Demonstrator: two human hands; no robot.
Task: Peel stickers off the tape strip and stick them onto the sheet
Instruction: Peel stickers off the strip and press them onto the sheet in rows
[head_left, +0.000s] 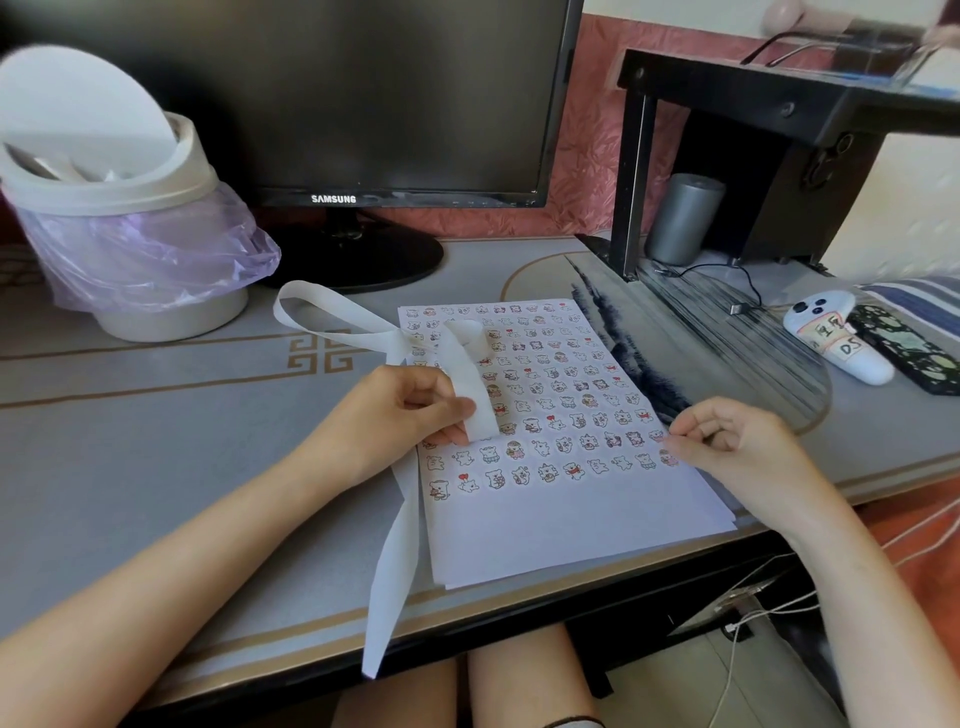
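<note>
The left hand (415, 410) pinches the tape strip (475, 395); its long axis runs 12 to 6 o'clock. The right hand (727, 441), fingers curled and pinched, rests at 3 o'clock on the sheet (561, 525) edge; any sticker held cannot be discerned.

The sheet (545, 525) is white, covered over most of its upper part with rows of small cartoon stickers (550, 405) drawn in black outline with touches of red, pink and brown. Left of the sheet the tape strip (400, 545) is plain white. The surface (156, 441) under the sheet is pale grey with gold-brown border lines and a gold key motif. Beyond the sheet stands a black monitor (363, 93); to the sheet's far left, a cream bin (119, 192) carries a translucent lilac bag.
</note>
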